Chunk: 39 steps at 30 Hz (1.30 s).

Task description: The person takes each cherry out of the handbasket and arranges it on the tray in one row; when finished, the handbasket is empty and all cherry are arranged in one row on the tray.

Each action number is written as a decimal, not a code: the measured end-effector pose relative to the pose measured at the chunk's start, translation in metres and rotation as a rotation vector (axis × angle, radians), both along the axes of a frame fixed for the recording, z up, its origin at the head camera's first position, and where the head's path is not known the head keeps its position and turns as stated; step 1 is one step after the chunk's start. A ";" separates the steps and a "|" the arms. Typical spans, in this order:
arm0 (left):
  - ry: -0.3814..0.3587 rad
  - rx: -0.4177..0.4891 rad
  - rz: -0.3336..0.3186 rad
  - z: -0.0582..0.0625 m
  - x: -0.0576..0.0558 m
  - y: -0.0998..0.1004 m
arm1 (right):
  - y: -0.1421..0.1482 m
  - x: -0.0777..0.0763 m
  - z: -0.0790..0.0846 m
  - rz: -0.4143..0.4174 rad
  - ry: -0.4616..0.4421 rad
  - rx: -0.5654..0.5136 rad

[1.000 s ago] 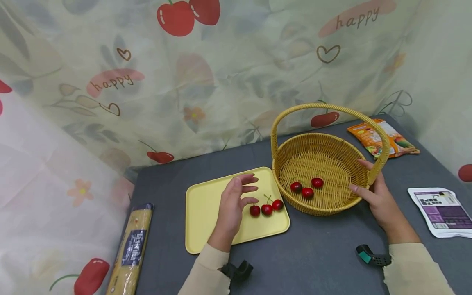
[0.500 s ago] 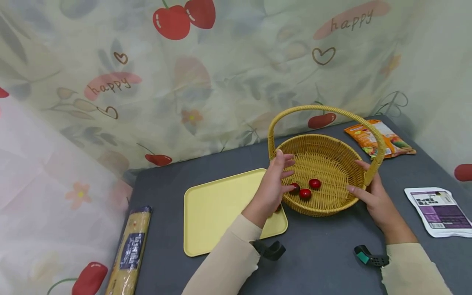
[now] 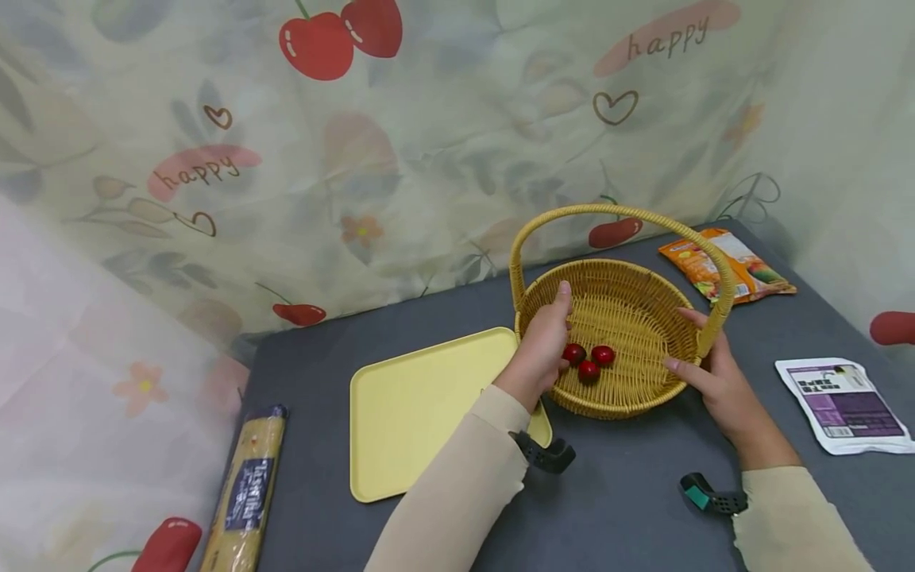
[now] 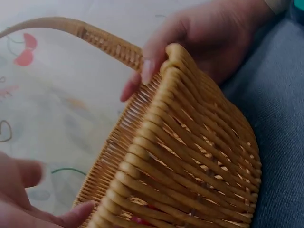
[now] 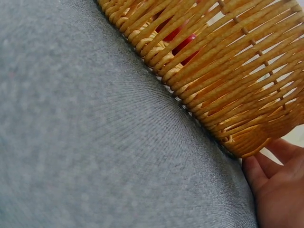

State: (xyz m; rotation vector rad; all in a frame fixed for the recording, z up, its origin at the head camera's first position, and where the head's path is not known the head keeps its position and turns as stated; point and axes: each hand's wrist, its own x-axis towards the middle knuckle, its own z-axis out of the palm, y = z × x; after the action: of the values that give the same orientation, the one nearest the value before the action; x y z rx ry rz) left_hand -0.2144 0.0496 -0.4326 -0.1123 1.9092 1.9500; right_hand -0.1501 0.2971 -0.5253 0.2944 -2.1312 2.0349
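A wicker basket point(image 3: 643, 381) with a tall arched handle stands right of a yellow tray point(image 3: 400, 429). My right hand point(image 3: 725, 385) grips its right rim at the foot of the handle, thumb inside and fingers outside. My left hand point(image 3: 539, 345) reaches over the left rim into the basket. In the left wrist view its thumb and fingers point(image 4: 76, 213) are spread apart, with nothing seen between them. Beside those fingers lie red cherries point(image 3: 589, 372) on the basket floor. The tray's right part is hidden under the left hand and sleeve.
An orange snack bag point(image 3: 729, 266) lies behind the basket at the right. A white and purple pouch point(image 3: 847, 405) is on the grey table point(image 3: 629, 485) at the right edge. A long pack of pasta point(image 3: 246, 485) lies at the left. Printed curtains hang behind.
My left hand has moved right, from above the cherries on the tray to inside the basket's left rim. The right hand keeps its grip on the basket.
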 end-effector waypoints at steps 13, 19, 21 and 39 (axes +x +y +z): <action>0.176 -0.512 -0.112 -0.022 -0.009 0.026 | -0.002 0.000 0.003 0.008 0.002 0.009; 0.206 -0.661 -0.102 -0.020 -0.007 0.027 | -0.002 -0.001 0.001 0.024 0.015 -0.022; 0.210 -0.670 -0.084 -0.020 -0.006 0.027 | -0.001 -0.001 0.000 0.025 0.016 -0.020; 0.360 -0.076 0.114 -0.013 -0.004 0.014 | -0.003 -0.001 0.001 0.007 0.014 -0.014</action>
State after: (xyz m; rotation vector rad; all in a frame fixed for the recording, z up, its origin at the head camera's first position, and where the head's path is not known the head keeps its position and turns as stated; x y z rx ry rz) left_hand -0.2179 0.0632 -0.4458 0.1200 2.2487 2.0854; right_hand -0.1513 0.2943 -0.5246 0.3134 -2.1104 2.0444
